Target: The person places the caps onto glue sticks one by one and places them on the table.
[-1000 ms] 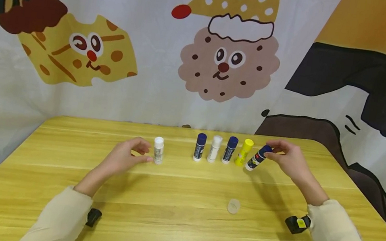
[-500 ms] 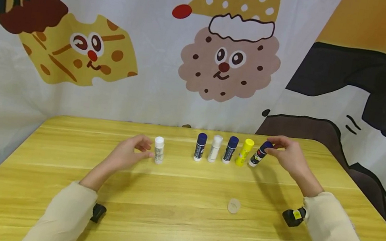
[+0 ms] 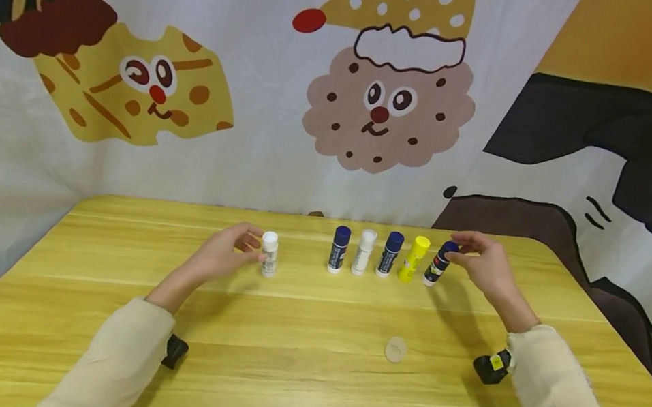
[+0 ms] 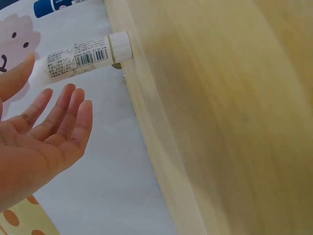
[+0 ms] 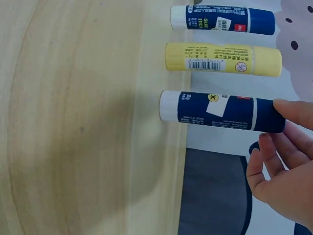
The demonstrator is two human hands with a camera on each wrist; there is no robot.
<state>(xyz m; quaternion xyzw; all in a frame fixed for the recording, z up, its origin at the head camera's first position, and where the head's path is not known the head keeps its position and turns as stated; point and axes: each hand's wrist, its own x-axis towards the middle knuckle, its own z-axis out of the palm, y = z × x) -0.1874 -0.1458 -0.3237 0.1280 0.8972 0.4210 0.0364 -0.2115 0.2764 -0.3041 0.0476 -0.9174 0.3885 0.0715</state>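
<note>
At the right end of a row of glue sticks, my right hand (image 3: 487, 269) pinches the cap of a dark blue glue stick (image 5: 220, 111) between thumb and fingers. That stick leans slightly, its white base at the tabletop. Left of it stand a yellow glue stick (image 3: 414, 260), a blue glue stick (image 3: 390, 254), a white glue stick (image 3: 363, 253) and another blue glue stick (image 3: 339, 250). Apart from the row, a white glue stick with a barcode label (image 4: 80, 58) stands upright. My left hand (image 3: 223, 255) is beside it, fingers loosely bent and not closed round it.
A small translucent disc (image 3: 396, 349) lies on the wooden table (image 3: 278, 376), nearer to me than the row. Behind the table's far edge hangs a pale curtain (image 3: 255, 180) with cartoon prints. A black wrist camera (image 3: 491, 367) sits under the right sleeve.
My right hand has shifted the held blue glue stick a little right and tilted it closer to upright. My left hand has moved slightly right and away from me, closer to the separate white glue stick.
</note>
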